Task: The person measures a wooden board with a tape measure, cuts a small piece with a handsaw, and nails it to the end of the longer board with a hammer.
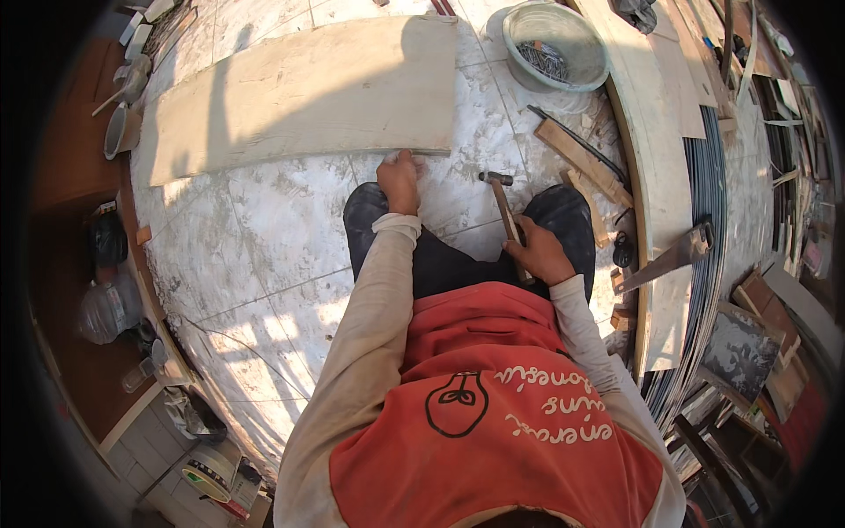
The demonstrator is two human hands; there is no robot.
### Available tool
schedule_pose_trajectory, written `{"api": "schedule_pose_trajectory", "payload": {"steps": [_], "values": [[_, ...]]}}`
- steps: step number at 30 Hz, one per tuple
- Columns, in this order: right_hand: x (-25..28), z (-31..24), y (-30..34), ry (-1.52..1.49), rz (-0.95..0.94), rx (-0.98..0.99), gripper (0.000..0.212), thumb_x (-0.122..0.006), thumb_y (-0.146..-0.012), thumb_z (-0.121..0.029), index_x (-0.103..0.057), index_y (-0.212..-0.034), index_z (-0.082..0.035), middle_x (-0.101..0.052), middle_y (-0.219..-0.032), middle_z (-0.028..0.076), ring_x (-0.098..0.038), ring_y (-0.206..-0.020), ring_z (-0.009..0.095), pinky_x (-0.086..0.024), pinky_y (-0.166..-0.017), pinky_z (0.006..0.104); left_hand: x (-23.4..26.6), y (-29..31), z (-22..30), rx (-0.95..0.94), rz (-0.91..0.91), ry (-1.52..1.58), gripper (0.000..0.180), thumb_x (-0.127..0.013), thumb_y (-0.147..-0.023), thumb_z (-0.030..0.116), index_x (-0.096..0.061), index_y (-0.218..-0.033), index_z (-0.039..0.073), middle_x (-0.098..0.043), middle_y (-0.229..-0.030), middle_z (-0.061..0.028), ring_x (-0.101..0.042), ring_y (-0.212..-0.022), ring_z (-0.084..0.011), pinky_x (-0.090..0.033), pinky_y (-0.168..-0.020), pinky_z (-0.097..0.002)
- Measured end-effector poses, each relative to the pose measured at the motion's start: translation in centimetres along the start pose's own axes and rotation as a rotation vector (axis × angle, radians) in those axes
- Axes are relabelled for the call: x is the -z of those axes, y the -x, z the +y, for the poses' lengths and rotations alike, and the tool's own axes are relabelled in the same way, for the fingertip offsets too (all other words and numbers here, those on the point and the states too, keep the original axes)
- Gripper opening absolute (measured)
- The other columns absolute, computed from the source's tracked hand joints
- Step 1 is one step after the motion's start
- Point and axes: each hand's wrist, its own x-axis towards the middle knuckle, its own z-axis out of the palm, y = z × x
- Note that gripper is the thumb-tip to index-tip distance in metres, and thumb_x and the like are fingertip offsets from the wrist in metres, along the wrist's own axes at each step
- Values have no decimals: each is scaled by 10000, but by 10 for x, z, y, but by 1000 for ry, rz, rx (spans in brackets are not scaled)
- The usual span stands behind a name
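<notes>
Positions by clock, from the middle of the head view: clear plastic bottle [110,312], large, at 9 o'clock, on a brown surface. Pail [121,130], pale, tipped on its side, at 10 o'clock. Board [308,106], one, flat, pale, rectangular, at 11 o'clock, lying on the dusty tiled floor [255,251]; part sunlit, part in shadow. Left hand [399,185], at 12 o'clock, fingers curled, at the board's near edge; whether it grips the edge or only rests there cannot be told. Hammer [505,211], dark head, wooden handle, at 2 o'clock, head pointing toward 12, apart from the board. Right hand [543,253], at 3 o'clock, closed around the hammer's handle, near the right knee. Basin [581,44], round, pale, at 1 o'clock, containing a heap of what look like nails [541,60]. Timber batten [581,160], one, at 2 o'clock. Handsaw [664,261], at 3 o'clock, blade bare. Rods [702,189], dark, bundled lengthwise, also toward 3 o'clock, beside the saw
</notes>
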Motion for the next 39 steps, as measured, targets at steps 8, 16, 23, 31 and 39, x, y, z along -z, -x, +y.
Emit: {"api": "schedule_pose_trajectory", "payload": {"steps": [8, 16, 23, 31, 39], "values": [[77, -29, -28, 55, 45, 136, 337, -652, -916, -314, -691, -1096, -32, -681, -1019, 201, -657, -968, 382, -519, -833, 443, -38, -47, 38, -1073, 157, -950, 334, -600, -914, 272, -651, -1169, 62, -568, -1354, -167, -490, -1281, -349, -357, -1059, -541], [200, 7, -220, -50, 402, 151, 286, -632, -945, -202, -669, -1153, -9, -666, -930, 171, -641, -824, 269, -511, -747, 358, -57, -57, 31, -945, 211, -1319, 465, -514, -969, 344, -561, -1371, 114, -432, -1519, -133, -281, -1469, -348, -118, -1185, -615], [222, 72, -405, 387, 115, 5, 207, -632, -864, -146, -711, -1027, -46, -705, -942, 212, -690, -868, 365, -533, -811, 437, -61, -57, 35, -935, 194, -1371, 476, -535, -951, 304, -546, -1380, 99, -434, -1510, -155, -308, -1453, -372, -147, -1178, -612], [216, 91, -448, 464, 78, -149, 198, -632, -844, -142, -742, -984, -57, -696, -1019, 239, -680, -995, 379, -520, -902, 452, -65, -58, 39, -947, 202, -1398, 496, -539, -945, 287, -523, -1397, 84, -443, -1493, -172, -336, -1436, -382, -189, -1162, -615], [182, 82, -447, 460, 235, -278, 217, -611, -866, -138, -721, -1000, -8, -690, -1058, 264, -666, -1018, 436, -519, -922, 505, -65, -58, 40, -935, 198, -1387, 504, -524, -954, 303, -509, -1415, 100, -434, -1505, -153, -328, -1445, -367, -197, -1165, -607]]}}
